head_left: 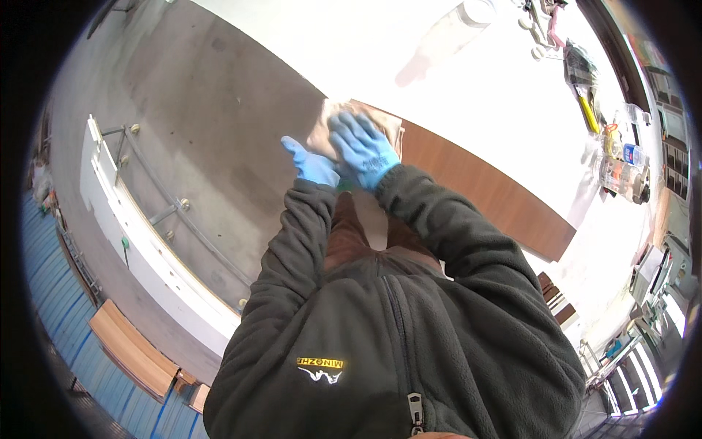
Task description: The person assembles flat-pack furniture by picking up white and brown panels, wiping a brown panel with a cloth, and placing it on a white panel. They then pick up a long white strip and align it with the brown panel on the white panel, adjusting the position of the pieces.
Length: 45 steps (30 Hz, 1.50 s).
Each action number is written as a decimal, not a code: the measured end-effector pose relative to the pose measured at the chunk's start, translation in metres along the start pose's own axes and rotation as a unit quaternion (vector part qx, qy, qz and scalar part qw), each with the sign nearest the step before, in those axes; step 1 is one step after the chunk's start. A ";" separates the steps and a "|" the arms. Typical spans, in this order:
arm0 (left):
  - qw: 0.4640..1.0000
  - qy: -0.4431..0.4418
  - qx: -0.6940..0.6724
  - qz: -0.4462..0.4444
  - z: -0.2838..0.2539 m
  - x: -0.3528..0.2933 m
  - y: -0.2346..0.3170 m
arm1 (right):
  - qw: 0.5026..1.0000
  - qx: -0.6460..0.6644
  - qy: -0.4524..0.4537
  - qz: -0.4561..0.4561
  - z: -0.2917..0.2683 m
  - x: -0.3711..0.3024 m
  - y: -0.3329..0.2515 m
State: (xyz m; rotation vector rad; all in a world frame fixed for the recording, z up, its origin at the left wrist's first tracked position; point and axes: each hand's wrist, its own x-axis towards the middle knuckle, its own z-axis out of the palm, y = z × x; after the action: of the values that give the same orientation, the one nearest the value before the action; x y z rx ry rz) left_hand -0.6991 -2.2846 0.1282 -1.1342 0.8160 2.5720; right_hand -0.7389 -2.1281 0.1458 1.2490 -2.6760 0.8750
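A brown wood-grain board lies along the near edge of a white table, its left end under a crumpled beige cloth. My right hand, in a light blue glove, lies flat on the cloth with fingers stretched out, slightly blurred. Close beside it, at the board's left end, is my left hand in a matching glove. One digit of it points outward to the left; its other fingers are hidden by the cloth and the right hand, so its grip cannot be made out.
On the white table stand a clear container, a yellow-handled tool and bottles at the right. A wheeled metal frame with a white panel stands at left. Wooden boards rest on blue slats behind it.
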 end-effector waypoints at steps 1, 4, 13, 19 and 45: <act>1.000 0.008 -0.024 0.001 0.004 -0.001 0.001 | 0.999 0.024 0.011 -0.018 -0.006 -0.016 -0.005; 0.996 -0.042 -0.071 -0.040 0.011 -0.013 0.005 | 0.997 -0.003 -0.002 -0.079 -0.047 -0.070 0.006; 0.991 -0.127 0.016 -0.021 0.005 -0.014 0.013 | 0.993 -0.028 -0.105 -0.056 -0.153 -0.224 0.064; 0.990 -0.129 0.047 -0.038 -0.001 -0.011 0.021 | 0.995 0.048 0.022 -0.087 -0.058 -0.072 0.017; 0.994 -0.069 0.022 -0.080 0.007 -0.002 0.036 | 0.860 -0.197 0.055 0.467 -0.173 -0.308 0.085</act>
State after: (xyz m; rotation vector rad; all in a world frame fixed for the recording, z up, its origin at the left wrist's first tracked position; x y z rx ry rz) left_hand -0.7163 -2.3101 0.1485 -0.9548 0.7159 2.4551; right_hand -0.6243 -1.7837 0.1632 -0.2432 -3.0708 0.3414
